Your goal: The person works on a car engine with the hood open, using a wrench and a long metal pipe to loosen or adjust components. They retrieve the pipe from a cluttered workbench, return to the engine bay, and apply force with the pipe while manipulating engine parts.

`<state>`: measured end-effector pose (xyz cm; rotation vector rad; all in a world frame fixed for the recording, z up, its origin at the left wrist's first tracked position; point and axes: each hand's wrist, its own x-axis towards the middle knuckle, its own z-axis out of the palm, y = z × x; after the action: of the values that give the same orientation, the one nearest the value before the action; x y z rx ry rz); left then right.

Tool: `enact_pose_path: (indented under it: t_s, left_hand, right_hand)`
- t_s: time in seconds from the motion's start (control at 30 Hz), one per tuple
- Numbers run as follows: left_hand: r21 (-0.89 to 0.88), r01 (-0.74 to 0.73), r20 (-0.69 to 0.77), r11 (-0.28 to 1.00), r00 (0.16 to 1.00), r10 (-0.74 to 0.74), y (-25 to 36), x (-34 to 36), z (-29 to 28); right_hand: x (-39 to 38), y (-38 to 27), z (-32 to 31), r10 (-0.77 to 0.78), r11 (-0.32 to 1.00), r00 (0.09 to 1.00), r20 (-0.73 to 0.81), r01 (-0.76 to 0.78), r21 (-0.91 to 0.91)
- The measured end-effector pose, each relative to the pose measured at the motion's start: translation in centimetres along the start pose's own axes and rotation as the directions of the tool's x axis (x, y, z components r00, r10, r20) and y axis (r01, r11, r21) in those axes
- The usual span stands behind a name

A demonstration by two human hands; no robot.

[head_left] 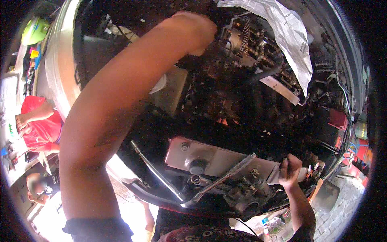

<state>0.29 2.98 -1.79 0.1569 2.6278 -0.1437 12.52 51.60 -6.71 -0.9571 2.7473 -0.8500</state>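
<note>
My left forearm (113,109) reaches across the engine bay; my left hand (197,32) is bent down beside the exposed engine top with its chain (246,38), fingers hidden. A crumpled paper sheet (294,44) lies right of that engine. My right hand (290,169) is closed at the right end of the pale front panel (217,155), by a light grey piece; what it grips is unclear. A long chrome bar (157,169), a knurled wrench (225,175) and a dirty metal housing (242,197) rest along the front.
A red battery-like box (338,119) sits at the right side of the bay. Beyond the left fender (60,48) are a green helmet (35,31), a person in red (38,121) and another person (42,193). A dark container (326,195) stands on the paving at lower right.
</note>
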Motion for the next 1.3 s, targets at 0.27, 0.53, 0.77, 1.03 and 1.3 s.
enact_pose_path:
  t_s: [0.27, 0.53, 0.77, 1.03, 1.3]
  left_hand:
    - [0.050, -0.016, -0.029, 0.999, 0.999, 0.018, -0.1, -0.1, 0.1]
    - [0.017, 0.052, -0.092, 0.999, 0.994, -0.050, 0.0, -0.5, 0.0]
    - [-0.008, 0.017, -0.067, 1.000, 0.998, -0.018, -0.3, -0.5, 0.2]
    - [0.077, 0.002, -0.005, 0.997, 1.000, -0.002, -0.7, -0.1, 0.3]
    - [0.103, -0.096, -0.153, 0.990, 0.982, 0.111, -1.0, -0.5, 1.0]
  right_hand:
    - [1.2, -0.9, -0.6, 0.009, 0.999, 0.995, 0.096, -0.013, 0.033]
    - [1.6, -1.4, -0.3, -0.015, 1.000, 1.000, 0.003, 0.015, -0.018]
    - [1.6, -1.3, -0.5, 0.008, 1.000, 1.000, 0.026, -0.007, -0.026]
    - [1.9, -1.5, -0.4, 0.012, 1.000, 1.000, 0.026, -0.011, -0.019]
    - [1.3, -1.1, -0.3, 0.015, 1.000, 1.000, 0.018, -0.014, -0.016]
